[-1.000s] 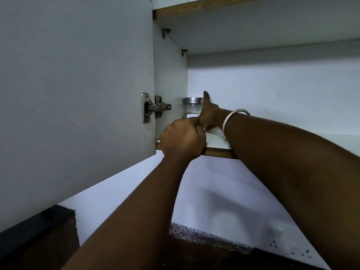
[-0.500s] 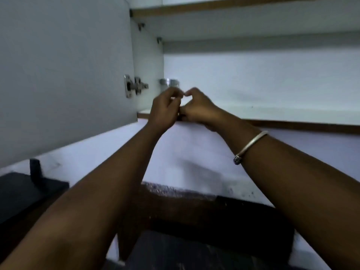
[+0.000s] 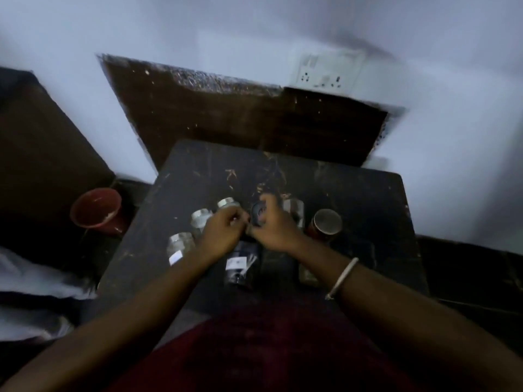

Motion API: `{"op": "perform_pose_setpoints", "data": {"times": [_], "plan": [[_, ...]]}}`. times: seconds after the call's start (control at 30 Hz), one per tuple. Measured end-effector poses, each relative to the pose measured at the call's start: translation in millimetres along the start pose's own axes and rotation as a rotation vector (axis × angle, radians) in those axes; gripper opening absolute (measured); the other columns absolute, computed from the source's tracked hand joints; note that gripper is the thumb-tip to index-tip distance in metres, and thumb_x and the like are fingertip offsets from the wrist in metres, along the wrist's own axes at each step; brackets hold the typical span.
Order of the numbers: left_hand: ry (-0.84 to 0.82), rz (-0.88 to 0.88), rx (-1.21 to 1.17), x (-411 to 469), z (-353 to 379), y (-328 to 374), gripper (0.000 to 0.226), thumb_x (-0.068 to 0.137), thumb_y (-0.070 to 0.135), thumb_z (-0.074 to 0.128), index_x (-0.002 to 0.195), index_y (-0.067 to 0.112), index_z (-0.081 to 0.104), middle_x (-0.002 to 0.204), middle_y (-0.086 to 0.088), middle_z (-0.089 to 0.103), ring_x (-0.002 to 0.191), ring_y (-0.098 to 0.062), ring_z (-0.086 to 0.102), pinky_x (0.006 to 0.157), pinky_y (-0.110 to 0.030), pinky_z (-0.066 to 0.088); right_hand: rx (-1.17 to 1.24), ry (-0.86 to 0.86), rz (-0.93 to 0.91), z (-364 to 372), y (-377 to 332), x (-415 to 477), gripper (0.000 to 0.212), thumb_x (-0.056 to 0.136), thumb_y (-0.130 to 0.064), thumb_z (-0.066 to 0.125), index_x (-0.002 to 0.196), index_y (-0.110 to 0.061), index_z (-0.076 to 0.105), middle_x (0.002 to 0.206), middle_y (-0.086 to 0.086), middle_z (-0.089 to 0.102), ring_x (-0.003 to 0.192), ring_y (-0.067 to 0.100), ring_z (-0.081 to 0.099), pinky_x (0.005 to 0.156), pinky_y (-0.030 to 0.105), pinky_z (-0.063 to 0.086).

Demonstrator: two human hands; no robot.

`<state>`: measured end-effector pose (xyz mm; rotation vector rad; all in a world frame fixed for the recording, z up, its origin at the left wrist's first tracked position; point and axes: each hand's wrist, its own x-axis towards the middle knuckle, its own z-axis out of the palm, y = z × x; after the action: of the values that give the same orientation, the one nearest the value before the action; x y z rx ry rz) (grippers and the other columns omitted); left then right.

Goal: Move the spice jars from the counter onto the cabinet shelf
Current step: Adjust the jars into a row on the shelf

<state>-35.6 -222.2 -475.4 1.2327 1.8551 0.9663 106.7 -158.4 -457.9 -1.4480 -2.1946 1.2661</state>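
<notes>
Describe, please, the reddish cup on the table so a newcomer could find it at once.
Start at the dark scratched table below the wall socket. At the right end of the cluster of jars, past the right hand, stands the cup. It alone there is reddish and open-topped; its neighbours are clear jars.

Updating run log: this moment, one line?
stage: pickup | left hand: over jars, grip unclear | right hand: fingers round dark-lidded jar | counter: several jars standing

At least six spice jars (image 3: 181, 247), one brown cup (image 3: 325, 224), one red pot (image 3: 96, 212), two hands (image 3: 223, 236)
</notes>
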Motion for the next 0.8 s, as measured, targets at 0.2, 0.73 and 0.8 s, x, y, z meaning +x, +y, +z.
{"op": "perform_pose_setpoints", "data": {"times": [0.2,0.73,0.8], "plan": [[-0.088,-0.516,0.011,-25,39,-84,0.036,0.093,0.020,0.059,0.124,0.006,0.071,0.124,-0.022,0.072,0.115,-0.038,0.067,0.099,-0.044,0.055,0.271,-0.082,0.451,93,67,-5,0.071,0.090,-0.018,0.076,0.149,0.000,0.039,0.144,0.017,0.057,0.127,0.034,0.061,0.092,0.032,0.049],[-0.235,-0.240,-0.754,-44,-24,14,0.051,0.087,0.024,0.063,0.134,0.044,0.059,0.113,-0.006,0.074,0.093,-0.025,0.070,0.074,-0.038,0.058,0.809,0.075,0.007,0,24,-55,0.065,0.083,-0.037,0.067,0.144,-0.045,0.047,0.124,-0.005,0.070,0.108,0.019,0.073,0.082,0.035,0.063],[-0.226,-0.119,-0.768,-47,-30,45,0.055,0.088,0.027,0.058,0.139,0.044,0.055,0.127,-0.004,0.071,0.108,-0.027,0.071,0.084,-0.040,0.060,0.837,0.142,-0.120,-17,7,-66,0.073,0.080,-0.037,0.066,0.149,-0.041,0.041,0.127,-0.003,0.068,0.111,0.024,0.071,0.084,0.040,0.063]]}}
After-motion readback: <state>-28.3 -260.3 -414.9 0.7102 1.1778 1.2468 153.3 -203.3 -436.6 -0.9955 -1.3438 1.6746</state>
